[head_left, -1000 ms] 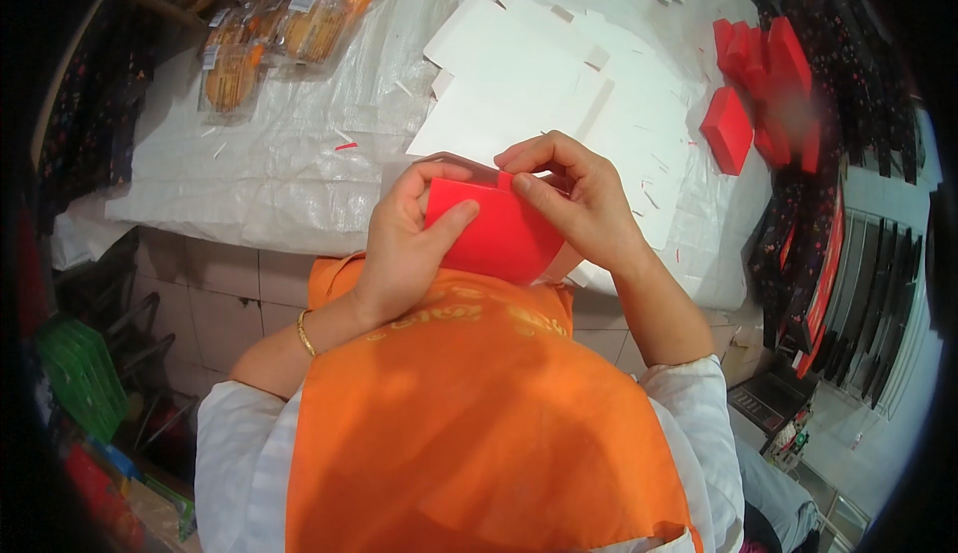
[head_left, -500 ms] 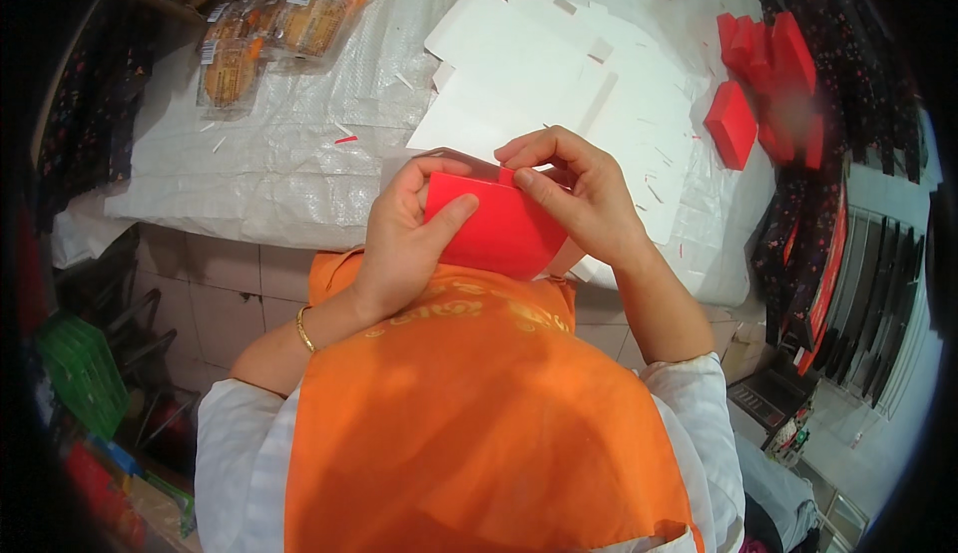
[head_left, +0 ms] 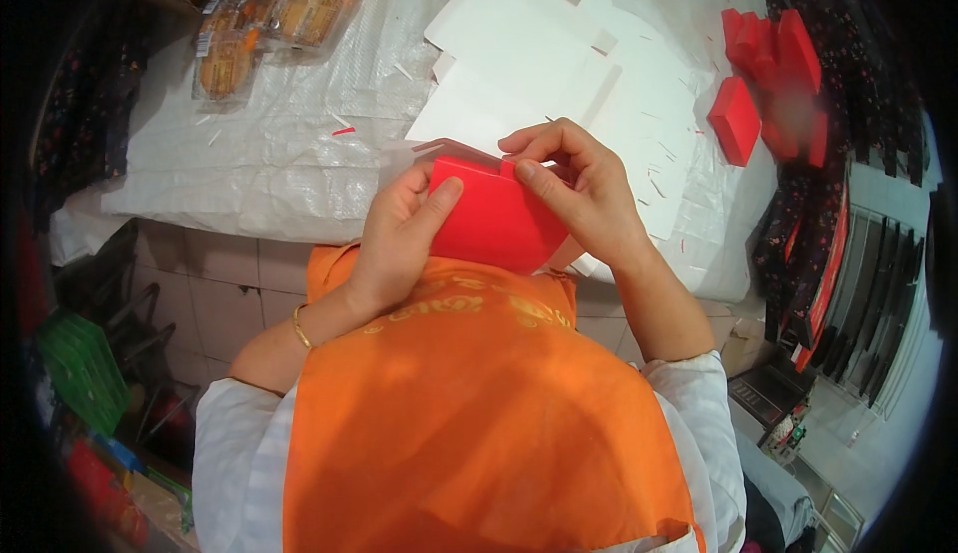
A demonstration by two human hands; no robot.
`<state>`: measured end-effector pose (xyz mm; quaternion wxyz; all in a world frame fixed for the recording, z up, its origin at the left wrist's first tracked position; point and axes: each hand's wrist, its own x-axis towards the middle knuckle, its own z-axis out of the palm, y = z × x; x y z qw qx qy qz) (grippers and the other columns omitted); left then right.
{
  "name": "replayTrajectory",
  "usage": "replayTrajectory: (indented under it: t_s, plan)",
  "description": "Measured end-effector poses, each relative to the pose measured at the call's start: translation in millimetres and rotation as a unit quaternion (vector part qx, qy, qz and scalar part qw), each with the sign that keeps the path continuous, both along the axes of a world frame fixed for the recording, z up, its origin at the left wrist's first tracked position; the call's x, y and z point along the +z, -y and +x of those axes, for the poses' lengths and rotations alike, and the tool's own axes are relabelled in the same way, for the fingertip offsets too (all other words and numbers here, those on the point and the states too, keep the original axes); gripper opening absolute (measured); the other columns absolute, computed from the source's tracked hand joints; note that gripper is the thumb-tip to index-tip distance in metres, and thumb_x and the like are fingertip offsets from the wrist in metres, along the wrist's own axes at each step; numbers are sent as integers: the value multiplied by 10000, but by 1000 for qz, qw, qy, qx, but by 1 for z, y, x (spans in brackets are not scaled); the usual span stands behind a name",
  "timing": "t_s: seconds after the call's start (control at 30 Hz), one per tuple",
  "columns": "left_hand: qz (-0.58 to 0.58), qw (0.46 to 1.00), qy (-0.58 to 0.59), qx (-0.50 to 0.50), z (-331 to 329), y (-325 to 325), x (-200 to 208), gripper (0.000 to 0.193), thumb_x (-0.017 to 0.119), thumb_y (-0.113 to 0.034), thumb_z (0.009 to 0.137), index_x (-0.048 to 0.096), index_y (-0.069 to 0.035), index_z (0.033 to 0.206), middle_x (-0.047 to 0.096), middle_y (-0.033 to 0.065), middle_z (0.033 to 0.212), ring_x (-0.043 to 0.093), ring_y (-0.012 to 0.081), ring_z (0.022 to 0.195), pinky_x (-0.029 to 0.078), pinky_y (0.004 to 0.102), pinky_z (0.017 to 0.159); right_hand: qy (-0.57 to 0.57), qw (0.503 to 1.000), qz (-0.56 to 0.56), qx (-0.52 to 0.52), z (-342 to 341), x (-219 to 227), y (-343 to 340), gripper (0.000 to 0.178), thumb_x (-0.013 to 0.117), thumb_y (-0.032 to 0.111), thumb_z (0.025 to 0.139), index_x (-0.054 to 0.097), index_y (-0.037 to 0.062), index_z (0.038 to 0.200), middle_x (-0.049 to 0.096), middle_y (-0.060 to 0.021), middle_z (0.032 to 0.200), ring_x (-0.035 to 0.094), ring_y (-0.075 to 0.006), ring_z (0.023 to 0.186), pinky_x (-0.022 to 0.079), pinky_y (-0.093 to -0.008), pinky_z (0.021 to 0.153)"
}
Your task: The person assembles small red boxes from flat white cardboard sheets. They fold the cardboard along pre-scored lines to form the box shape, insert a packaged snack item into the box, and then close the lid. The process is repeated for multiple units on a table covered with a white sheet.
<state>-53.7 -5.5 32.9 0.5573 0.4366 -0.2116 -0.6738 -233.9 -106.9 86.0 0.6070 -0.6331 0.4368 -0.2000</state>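
A red cardboard box [head_left: 499, 224], partly folded up, is held between my hands at the table's near edge, just above my orange apron. My left hand [head_left: 404, 229] grips its left side, thumb on the red face and the other fingers behind. At the top right my right hand [head_left: 579, 189] pinches a small red flap between thumb and forefinger. A strip of the box's top side shows along its upper edge. Flat white cardboard blanks [head_left: 529, 54] lie on the table just beyond my hands.
Folded red boxes [head_left: 735, 122] are piled at the table's right side. Clear packs of baked goods [head_left: 309, 9] lie at the far left on the white woven sheet [head_left: 239, 179]. Paper scraps [head_left: 343, 131] are scattered about. A green crate [head_left: 82, 361] stands low at the left.
My left fingers have drawn back from the box's top edge, and a red strip now shows folded along it. My right hand keeps its pinch at the flap.
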Motion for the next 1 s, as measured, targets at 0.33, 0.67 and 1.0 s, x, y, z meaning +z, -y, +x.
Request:
replayTrajectory:
  t_s: [0.33,0.67,1.0]
  plan:
    - [-22,999,20,-14,3,-4,-7,286,456,-202,1087,635,17,1127,658,-2,998,548,29,901,468,221,812,-2,1000,14,4,3,1,0,77,626,67,975,635,3,934,664,-107,1183,626,-114,989,524,-280,881]
    - [-40,999,31,-4,9,-6,-9,267,449,-182,1085,627,16,1090,600,-39,905,481,8,823,430,208,739,-34,999,12,25,9,12,6,91,626,75,979,652,-8,954,686,-99,1151,631,-121,991,521,-283,892]
    - [-43,999,16,0,10,-6,-11,251,455,-176,1083,619,10,1048,554,-59,853,435,-1,787,402,201,699,-55,996,-69,4,11,8,1,82,671,55,944,659,-26,943,654,-68,1035,637,-122,920,553,-277,800]
